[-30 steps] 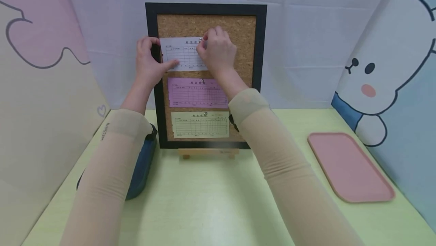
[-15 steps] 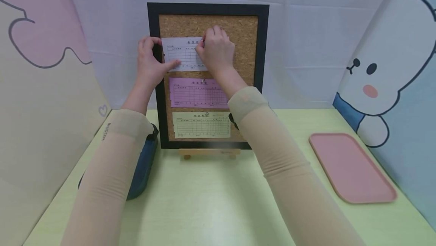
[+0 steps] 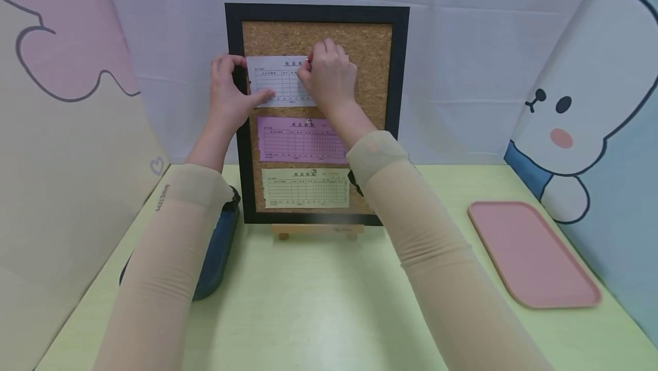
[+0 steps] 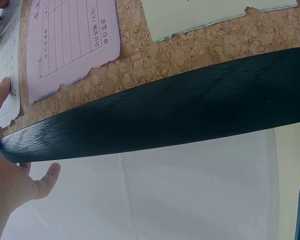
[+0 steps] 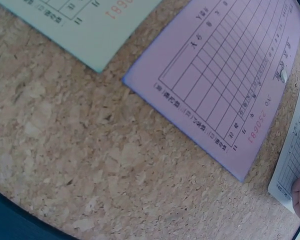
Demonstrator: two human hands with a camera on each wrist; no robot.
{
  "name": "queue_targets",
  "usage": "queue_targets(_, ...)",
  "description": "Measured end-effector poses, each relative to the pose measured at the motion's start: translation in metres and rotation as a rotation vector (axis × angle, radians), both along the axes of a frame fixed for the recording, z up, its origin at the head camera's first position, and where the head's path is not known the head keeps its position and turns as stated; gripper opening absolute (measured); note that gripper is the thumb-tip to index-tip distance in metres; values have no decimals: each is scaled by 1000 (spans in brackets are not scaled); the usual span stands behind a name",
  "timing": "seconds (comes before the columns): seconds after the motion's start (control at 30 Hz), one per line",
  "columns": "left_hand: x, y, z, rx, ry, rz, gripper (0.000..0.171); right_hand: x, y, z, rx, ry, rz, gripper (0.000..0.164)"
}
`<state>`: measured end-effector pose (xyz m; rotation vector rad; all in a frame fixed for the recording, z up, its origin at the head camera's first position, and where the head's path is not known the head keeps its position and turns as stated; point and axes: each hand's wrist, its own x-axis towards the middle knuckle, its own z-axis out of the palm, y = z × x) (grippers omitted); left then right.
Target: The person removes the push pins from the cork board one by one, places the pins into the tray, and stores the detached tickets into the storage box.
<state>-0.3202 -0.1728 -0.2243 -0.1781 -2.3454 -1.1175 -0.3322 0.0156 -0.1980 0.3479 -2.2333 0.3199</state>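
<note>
Counting the pinned slips, I judge two of three done: a pale yellow printed paper slip and a purple printed paper slip above it, each with a small silvery pin at its top middle. Left over, I reckon, is the white printed paper slip highest on the brown speckled cork board. At its top edge my right hand pinches, thumb against fingers, a shiny speck that I take for a third silvery pin; how deep it sits I cannot tell. My left hand has its thumb spread onto the white slip, fingers hooked round the left side of the black rectangular frame.

The white slip's left edge lies just beside that frame, leaving little room there. I have bare cork above it and to the right. Nearer, pale green tabletop runs between the dark blue rounded case at left and the pink rectangular tray at right, well apart from the board.
</note>
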Motion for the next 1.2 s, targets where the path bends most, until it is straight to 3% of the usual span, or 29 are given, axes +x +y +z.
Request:
queue_targets(0.37, 0, 3, 0, 1, 1, -3, 67, 1, 6, -1, -27, 8, 21, 19)
queue_targets(0.63, 0, -1, -2, 10, 46, -9, 63, 0, 4, -2, -40, -26, -12, 28)
queue_targets(0.9, 1, -2, -2, 100, -9, -10, 44, 1, 0, -2, -65, -52, -20, 23)
queue_targets(1.2, -1, 1, -1, 160, -33, 8, 44, -1, 1, -2, -98, -59, -22, 21)
